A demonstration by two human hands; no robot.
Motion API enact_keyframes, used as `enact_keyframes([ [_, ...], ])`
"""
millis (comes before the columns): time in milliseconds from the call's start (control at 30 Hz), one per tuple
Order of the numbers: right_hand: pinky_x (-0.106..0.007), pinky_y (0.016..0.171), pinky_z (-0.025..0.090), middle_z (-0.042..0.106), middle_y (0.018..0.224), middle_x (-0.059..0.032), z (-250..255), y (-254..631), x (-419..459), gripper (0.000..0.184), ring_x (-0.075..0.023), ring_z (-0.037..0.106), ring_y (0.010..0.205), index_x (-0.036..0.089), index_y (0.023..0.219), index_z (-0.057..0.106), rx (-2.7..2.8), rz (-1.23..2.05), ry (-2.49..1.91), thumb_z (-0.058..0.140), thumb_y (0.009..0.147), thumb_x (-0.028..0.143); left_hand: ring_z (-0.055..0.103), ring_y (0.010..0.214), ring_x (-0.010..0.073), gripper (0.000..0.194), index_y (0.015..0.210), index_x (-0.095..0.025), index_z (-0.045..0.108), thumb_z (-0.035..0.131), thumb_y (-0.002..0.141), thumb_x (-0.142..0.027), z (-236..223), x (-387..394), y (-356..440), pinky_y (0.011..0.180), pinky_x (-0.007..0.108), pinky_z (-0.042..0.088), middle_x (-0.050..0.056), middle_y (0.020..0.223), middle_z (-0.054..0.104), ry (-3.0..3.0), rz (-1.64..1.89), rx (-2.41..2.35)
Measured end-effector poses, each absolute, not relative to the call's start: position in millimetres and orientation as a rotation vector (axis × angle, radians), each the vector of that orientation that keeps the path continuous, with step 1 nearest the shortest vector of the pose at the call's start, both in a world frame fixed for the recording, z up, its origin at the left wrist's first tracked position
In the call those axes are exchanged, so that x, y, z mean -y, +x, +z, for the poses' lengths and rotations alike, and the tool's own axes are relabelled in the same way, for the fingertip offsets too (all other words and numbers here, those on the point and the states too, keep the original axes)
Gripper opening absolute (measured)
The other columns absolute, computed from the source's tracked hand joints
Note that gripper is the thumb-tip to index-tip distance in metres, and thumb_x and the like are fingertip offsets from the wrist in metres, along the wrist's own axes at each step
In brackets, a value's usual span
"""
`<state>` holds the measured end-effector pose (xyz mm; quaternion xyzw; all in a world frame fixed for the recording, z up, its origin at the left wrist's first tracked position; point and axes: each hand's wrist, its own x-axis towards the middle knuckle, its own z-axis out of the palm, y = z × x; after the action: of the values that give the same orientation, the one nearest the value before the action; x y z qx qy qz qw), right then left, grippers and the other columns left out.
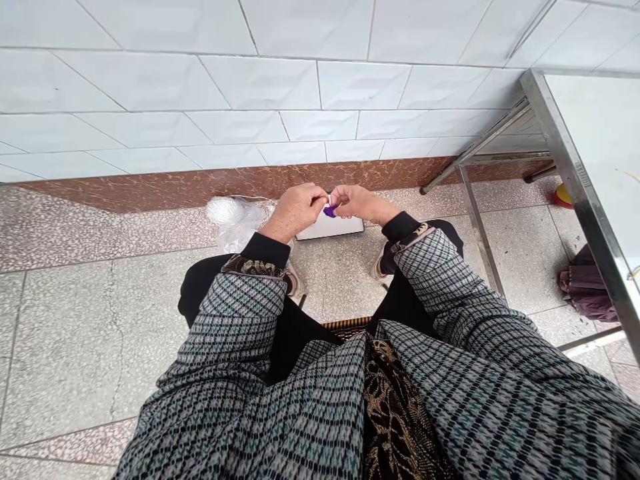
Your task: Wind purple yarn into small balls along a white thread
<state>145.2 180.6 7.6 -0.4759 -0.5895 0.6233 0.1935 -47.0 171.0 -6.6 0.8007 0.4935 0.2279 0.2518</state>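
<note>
- Left hand [299,212]: thumb and forefinger drawn together in a pinch, tips at the left edge of the small purple piece of yarn-like material [330,211]. Whether the pinch takes in that piece or only the thin white strand [329,199] beside it cannot be told.
- Right hand [356,202]: fingers curled and nearly closed, gripping the purple piece from its right side.
- Purple piece: held up between the two hands, in front of the person; its finer shape is too small to make out.
- Round ball of white yarn [225,210]: to the left of the left hand, near the wall base, in contact with a crumpled clear plastic bag [243,227]. A white strand leads from it towards the left hand.
- White flat-topped rectangular object with a dark edge [333,230]: below the hands, partly hidden by them.
- White-topped desk with a metal frame [580,173]: at the right, well apart from the hands.
- Red-and-yellow object [563,196] and bundled dark purple cloth-like item [590,287]: on the speckled terrazzo floor [65,333], seen past the desk frame.
- White-tiled wall [280,83]: ahead, above a brown marbled skirting [165,188].
</note>
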Motion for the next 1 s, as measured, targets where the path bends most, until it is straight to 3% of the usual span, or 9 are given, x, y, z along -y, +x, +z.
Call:
enact_keyframes([
  [233,-0.019,0.056,0.043,0.063,0.079,0.0037,8.9,148.5,-184.5,0.023,-0.0066,0.051,0.059,0.018,0.097,0.062,1.348,1.676,-1.232,0.066,0.081,0.003,0.066,0.078,0.0207,0.024,0.087,-0.017,0.076,0.052,0.09,-0.022,-18.1,-169.6,-38.6,0.076,0.031,0.048,0.007,0.083,0.075,2.096,0.444,-1.305],
  [333,-0.02,0.056,0.042,0.06,0.072,0.0035,3.0,147.7,-188.7,0.013,-0.0072,0.05,0.058,0.016,0.089,0.063,1.381,1.574,-1.329,0.067,0.083,0.005,0.066,0.076,0.0187,0.023,0.087,-0.019,0.076,0.053,0.09,-0.022,-17.5,-164.5,-32.3,0.075,0.03,0.048,0.006,0.082,0.075,2.132,0.36,-1.092],
  [433,-0.021,0.055,0.042,0.058,0.064,0.0045,-2.6,146.1,-191.6,0.018,-0.0084,0.051,0.054,0.016,0.081,0.06,1.485,1.475,-1.48,0.064,0.079,-0.002,0.067,0.08,0.0186,0.024,0.086,-0.019,0.075,0.052,0.09,-0.022,-11.9,-161.2,-29.9,0.079,0.03,0.049,0.006,0.087,0.076,2.179,0.364,-0.975],
  [667,-0.021,0.059,0.041,0.06,0.062,0.005,-3.1,146.3,-186.5,0.021,-0.0085,0.053,0.059,0.016,0.07,0.062,1.995,1.237,-1.552,0.07,0.07,-0.003,0.065,0.085,0.0212,0.021,0.086,-0.018,0.074,0.054,0.09,-0.022,-2.0,-162.9,-37.5,0.084,0.035,0.051,0.008,0.087,0.071,2.237,0.526,-1.149],
  [767,-0.02,0.058,0.04,0.06,0.061,0.0053,1.5,146.4,-182.3,0.018,-0.0077,0.052,0.059,0.015,0.069,0.064,2.024,1.379,-1.473,0.075,0.07,0.001,0.065,0.087,0.0217,0.02,0.087,-0.017,0.074,0.054,0.09,-0.021,-4.4,-166.7,-40.5,0.085,0.035,0.051,0.008,0.09,0.073,2.211,0.583,-1.277],
  [1000,-0.018,0.059,0.05,0.066,0.066,0.0023,16.1,149.0,-179.3,0.016,-0.007,0.057,0.059,0.015,0.08,0.066,1.316,1.876,-1.285,0.071,0.079,-0.001,0.067,0.084,0.0222,0.025,0.091,-0.018,0.076,0.052,0.092,-0.023,-14.4,-172.9,-41.7,0.079,0.031,0.049,0.007,0.086,0.076,2.057,0.584,-1.433],
])
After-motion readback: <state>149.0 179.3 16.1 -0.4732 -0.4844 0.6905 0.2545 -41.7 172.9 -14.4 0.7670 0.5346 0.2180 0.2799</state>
